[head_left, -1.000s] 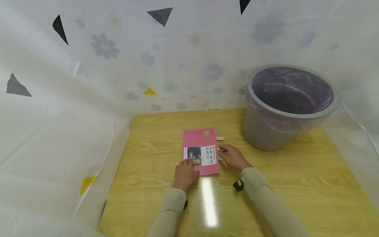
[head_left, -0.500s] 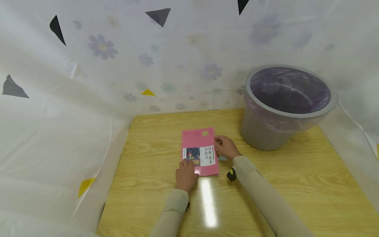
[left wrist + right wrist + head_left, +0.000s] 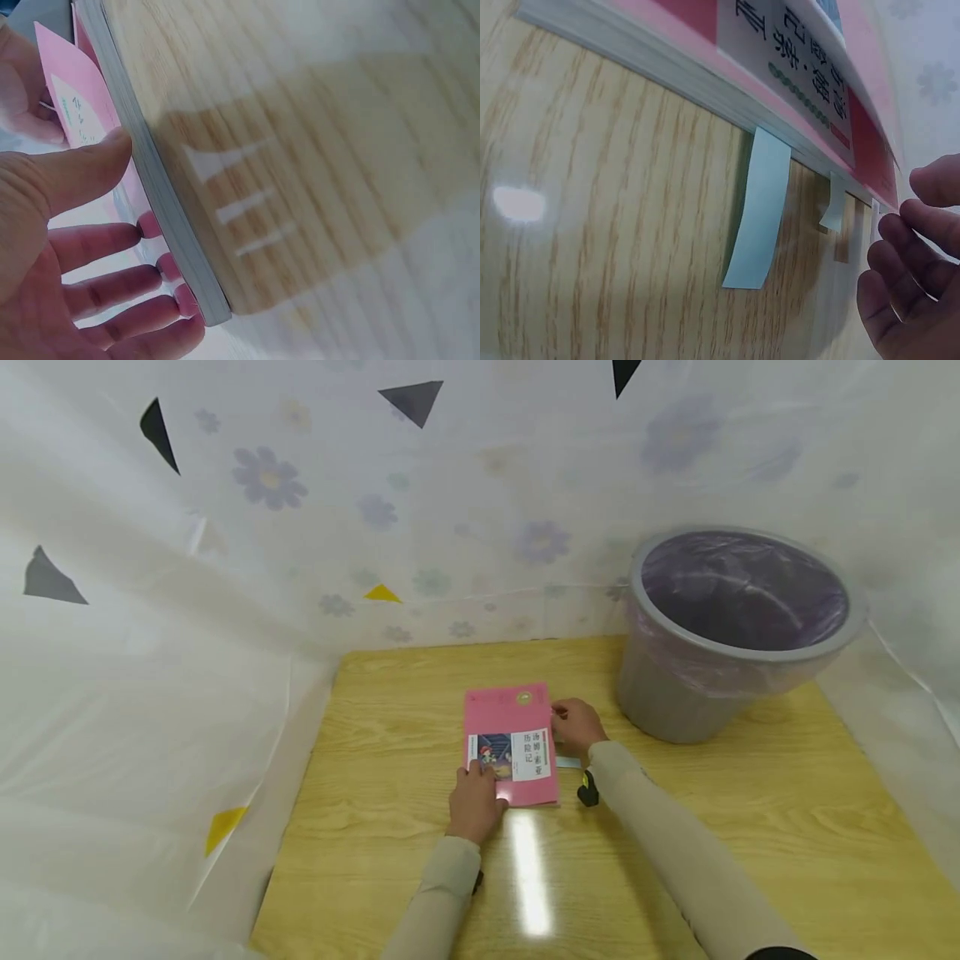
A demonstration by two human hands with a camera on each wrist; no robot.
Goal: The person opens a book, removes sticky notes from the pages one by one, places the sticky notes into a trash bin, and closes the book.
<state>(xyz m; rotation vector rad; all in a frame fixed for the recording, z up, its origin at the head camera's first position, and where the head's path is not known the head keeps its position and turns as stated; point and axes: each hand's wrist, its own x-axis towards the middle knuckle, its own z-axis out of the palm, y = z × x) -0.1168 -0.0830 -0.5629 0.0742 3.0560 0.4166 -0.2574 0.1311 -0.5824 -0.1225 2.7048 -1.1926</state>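
1) My left hand (image 3: 475, 804) rests extended fingers on the pink book (image 3: 506, 717), gripping nothing
2) My right hand (image 3: 576, 725) has thumb and forefinger close together at its right edge; I cannot tell whether they pinch anything
3) The book lies on the wooden table (image 3: 397, 718), pale blue strip (image 3: 759, 217) protruding

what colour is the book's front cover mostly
Mostly pink; the front cover shows best in the head view.

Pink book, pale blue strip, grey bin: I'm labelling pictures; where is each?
Pink book (image 3: 513, 745): head view, front cover.
Pale blue strip (image 3: 762, 210): right wrist view, mid-length.
Grey bin (image 3: 666, 697): head view, outer wall.
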